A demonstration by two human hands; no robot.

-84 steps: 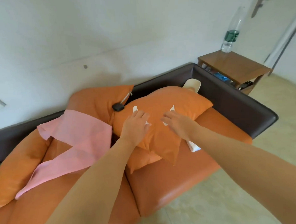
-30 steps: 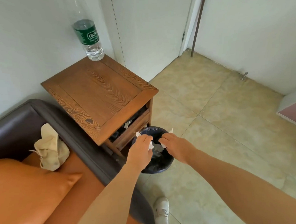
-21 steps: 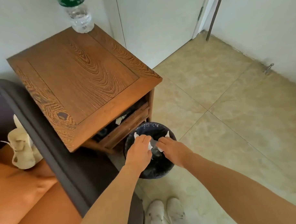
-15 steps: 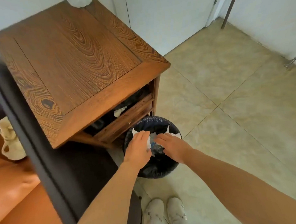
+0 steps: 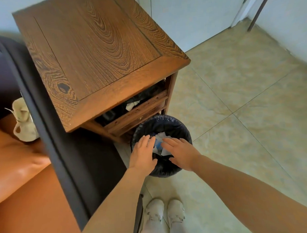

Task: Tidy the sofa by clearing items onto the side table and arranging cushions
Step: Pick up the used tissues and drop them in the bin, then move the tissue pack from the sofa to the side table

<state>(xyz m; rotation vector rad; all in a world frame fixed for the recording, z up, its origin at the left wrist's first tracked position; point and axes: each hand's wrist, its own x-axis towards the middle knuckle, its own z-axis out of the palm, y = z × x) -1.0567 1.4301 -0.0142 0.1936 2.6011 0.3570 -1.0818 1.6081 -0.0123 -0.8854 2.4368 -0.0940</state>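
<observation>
I'm holding both hands flat over the bin (image 5: 161,144), left hand (image 5: 142,154) and right hand (image 5: 181,154) with fingers spread and gripping nothing; white crumpled tissues (image 5: 159,142) are lying inside the bin, between my hands. The bin is sitting on the floor just in front of the side table (image 5: 95,54), whose bare wood-grain top is carrying nothing in view. Judging progress as early: the scraps are binned, but a beige cloth pouch (image 5: 24,121) is still lying on the orange sofa (image 5: 26,173) left of the table, and cushion arranging isn't visibly done.
</observation>
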